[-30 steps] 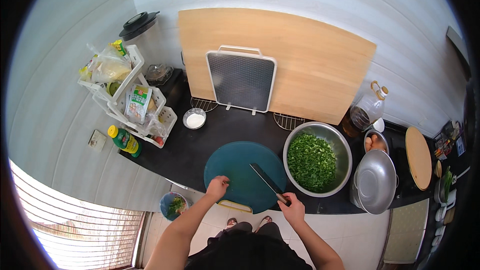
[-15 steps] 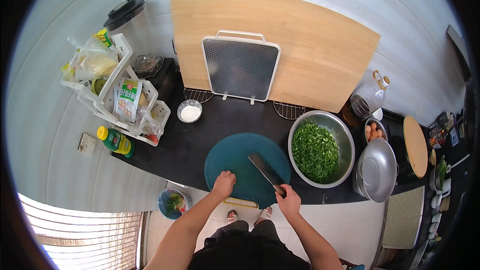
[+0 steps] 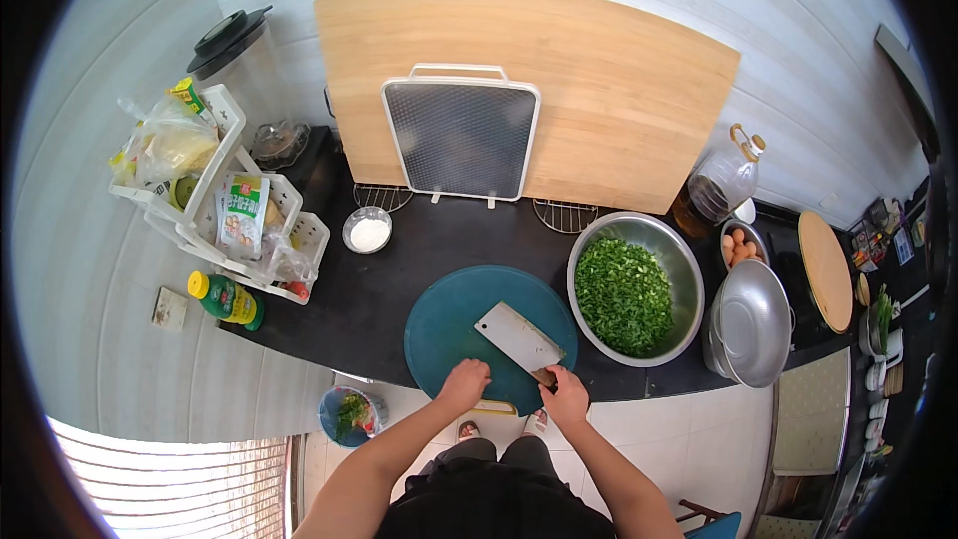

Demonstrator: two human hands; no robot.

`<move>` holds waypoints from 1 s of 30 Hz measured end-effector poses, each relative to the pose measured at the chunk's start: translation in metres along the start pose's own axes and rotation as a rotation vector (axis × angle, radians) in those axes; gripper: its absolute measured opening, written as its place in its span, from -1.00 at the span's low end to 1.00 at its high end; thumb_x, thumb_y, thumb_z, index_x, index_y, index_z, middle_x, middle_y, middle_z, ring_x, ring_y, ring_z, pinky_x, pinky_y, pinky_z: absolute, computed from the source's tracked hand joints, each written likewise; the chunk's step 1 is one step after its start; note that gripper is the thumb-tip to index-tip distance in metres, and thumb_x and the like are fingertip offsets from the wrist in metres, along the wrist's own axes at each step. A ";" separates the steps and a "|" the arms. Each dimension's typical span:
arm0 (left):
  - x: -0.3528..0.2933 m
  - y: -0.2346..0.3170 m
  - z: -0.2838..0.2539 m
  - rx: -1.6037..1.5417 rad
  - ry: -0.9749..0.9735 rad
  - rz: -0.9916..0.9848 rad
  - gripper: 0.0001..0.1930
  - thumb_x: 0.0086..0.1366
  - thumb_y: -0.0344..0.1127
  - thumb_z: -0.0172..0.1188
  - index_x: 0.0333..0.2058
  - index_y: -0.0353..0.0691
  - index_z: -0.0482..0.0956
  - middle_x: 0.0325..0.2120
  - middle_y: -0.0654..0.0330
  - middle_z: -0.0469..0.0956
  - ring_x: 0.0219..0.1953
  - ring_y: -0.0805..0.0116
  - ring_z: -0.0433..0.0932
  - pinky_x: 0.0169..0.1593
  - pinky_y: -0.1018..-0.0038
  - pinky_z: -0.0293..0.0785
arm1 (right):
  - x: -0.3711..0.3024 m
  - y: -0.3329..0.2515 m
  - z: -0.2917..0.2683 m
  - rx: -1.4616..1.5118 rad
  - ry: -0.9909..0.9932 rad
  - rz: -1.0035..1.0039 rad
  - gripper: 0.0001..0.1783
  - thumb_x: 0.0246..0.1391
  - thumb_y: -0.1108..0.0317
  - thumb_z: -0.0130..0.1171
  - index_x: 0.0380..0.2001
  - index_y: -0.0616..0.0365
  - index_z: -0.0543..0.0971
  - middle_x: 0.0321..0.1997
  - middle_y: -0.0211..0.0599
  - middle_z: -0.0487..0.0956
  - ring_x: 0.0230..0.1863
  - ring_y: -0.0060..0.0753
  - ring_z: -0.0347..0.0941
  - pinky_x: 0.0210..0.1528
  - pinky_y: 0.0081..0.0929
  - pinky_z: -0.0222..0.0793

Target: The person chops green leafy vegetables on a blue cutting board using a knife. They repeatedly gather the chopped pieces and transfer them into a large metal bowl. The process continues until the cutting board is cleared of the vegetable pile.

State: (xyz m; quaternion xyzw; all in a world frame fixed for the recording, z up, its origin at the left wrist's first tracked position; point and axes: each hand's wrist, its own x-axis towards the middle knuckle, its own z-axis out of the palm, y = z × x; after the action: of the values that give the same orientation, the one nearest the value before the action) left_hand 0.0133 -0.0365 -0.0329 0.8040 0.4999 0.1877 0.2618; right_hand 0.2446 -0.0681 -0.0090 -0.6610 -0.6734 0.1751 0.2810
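A cleaver (image 3: 520, 336) lies nearly flat just over or on a round teal cutting board (image 3: 439, 324), its broad blade face up and pointing to the far left. My right hand (image 3: 566, 397) is wrapped round its handle at the near right edge of the board. My left hand (image 3: 465, 385) is over the board's near left edge, its fingers curled in; what they hold, if anything, is hidden. A few green bits stick to the blade. Right of the board stands a steel bowl (image 3: 693, 289) with finely chopped greens (image 3: 625, 297) in it.
White powder fills a small glass bowl (image 3: 367, 232) behind the board. A tiered white rack (image 3: 225, 240) and a green bottle (image 3: 228, 300) stand left. Eggs (image 3: 739, 247), a steel colander (image 3: 753, 324) and an oil jug (image 3: 720, 185) are right. A bin (image 3: 351, 414) sits below.
My right hand has rolled the cleaver from edge-on to showing its broad face. My left hand has moved slightly right and nearer. The whole view has shifted a little.
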 end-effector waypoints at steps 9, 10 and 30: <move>0.007 0.015 0.030 -0.004 -0.287 0.198 -0.91 0.05 -0.45 0.10 -0.42 -0.24 0.44 -0.41 0.06 0.47 -0.23 0.07 0.45 -0.14 0.25 0.39 | 0.003 0.003 0.004 -0.036 -0.023 0.028 -0.56 -0.24 0.37 0.31 -0.18 -0.03 0.47 -0.33 -0.29 0.53 -0.29 -0.18 0.48 -0.27 -0.32 0.42; 0.008 0.016 0.029 0.020 -0.304 0.202 -0.91 0.04 -0.46 0.09 -0.42 -0.24 0.44 -0.40 0.06 0.47 -0.23 0.07 0.45 -0.14 0.25 0.39 | 0.004 -0.002 0.003 -0.049 -0.042 0.057 -0.56 -0.23 0.36 0.31 -0.17 -0.03 0.46 -0.32 -0.28 0.53 -0.27 -0.17 0.47 -0.25 -0.31 0.42; 0.084 0.077 -0.053 -0.415 0.151 0.065 -0.91 0.15 -0.50 0.10 -0.40 -0.35 0.38 -0.45 -0.04 0.43 -0.32 -0.06 0.42 -0.21 0.23 0.35 | -0.008 -0.011 -0.026 -0.031 -0.025 0.000 -0.59 -0.14 0.35 0.25 -0.13 0.10 0.51 -0.09 -0.17 0.46 -0.05 -0.06 0.36 -0.03 -0.25 0.34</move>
State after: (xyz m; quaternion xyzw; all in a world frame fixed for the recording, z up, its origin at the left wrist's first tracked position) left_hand 0.0740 0.0237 0.0598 0.7321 0.4428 0.3545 0.3772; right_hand 0.2516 -0.0800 0.0163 -0.6631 -0.6794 0.1730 0.2623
